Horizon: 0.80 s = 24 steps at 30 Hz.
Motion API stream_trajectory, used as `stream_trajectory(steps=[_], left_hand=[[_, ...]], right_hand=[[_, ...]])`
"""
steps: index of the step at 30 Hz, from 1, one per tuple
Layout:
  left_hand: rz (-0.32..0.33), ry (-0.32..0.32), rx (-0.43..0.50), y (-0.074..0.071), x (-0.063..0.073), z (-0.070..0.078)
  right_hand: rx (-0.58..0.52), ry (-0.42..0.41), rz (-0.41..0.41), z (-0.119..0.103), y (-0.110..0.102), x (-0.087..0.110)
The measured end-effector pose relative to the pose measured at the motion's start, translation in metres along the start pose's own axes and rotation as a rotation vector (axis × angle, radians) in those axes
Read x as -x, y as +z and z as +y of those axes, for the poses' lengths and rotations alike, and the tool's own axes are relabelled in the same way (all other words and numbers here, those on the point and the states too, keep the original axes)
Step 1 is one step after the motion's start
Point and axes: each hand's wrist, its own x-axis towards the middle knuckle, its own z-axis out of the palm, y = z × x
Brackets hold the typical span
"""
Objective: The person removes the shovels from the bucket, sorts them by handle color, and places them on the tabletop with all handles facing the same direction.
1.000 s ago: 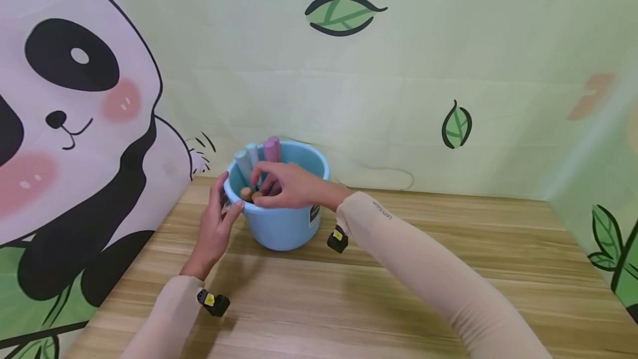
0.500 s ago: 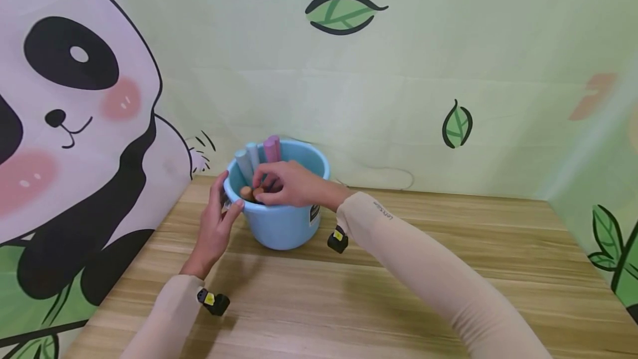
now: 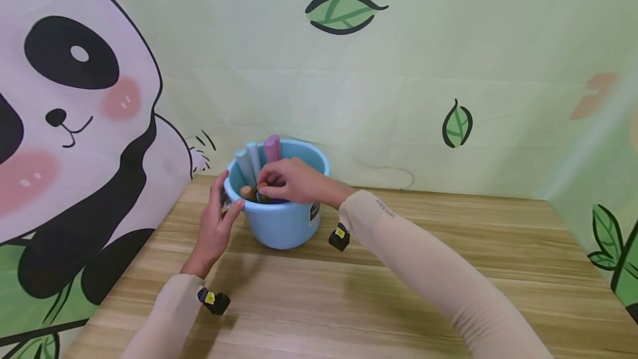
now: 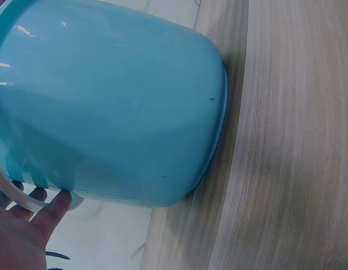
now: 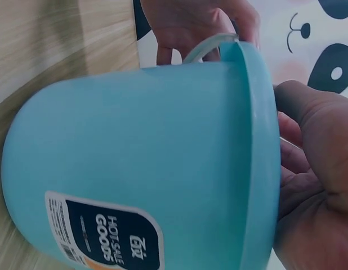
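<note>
A light blue plastic bucket (image 3: 281,229) stands upright on the wooden table, its label (image 5: 106,233) facing the right wrist camera. At the bucket's left side my left hand (image 3: 213,226) holds it, thumb on the rim and fingers against the outer wall by the pale carrying handle (image 4: 13,191). Over the opening, my right hand (image 3: 299,181) reaches in and pinches the top of a brown round-ended stick (image 3: 262,185) between thumb and fingers. Another brown stick (image 3: 246,191) is just left of it. The lower parts of the sticks are hidden inside the bucket.
Light blue sticks (image 3: 244,160) and purplish-pink sticks (image 3: 271,148) lean on the bucket's back rim. Behind the table (image 3: 399,292) hangs a pale green backdrop (image 3: 249,93) printed with leaves, and a panda picture (image 3: 134,181) covers the left side.
My right hand has lifted slightly and shifted a little right, closing its fingertips on the brown stick, which is raised slightly. The left hand and bucket stay put.
</note>
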Motion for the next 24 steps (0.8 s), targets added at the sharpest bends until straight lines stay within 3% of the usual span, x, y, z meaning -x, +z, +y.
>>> stream_trajectory(steps=[8, 24], left_hand=[[-0.002, 0.004, 0.012, 0.000, -0.001, 0.000], [-0.005, 0.011, -0.002, -0.001, -0.001, -0.002]], right_hand=[[-0.017, 0.027, 0.023, 0.004, -0.012, 0.005], [-0.038, 0.052, 0.156, 0.000, -0.040, 0.013]])
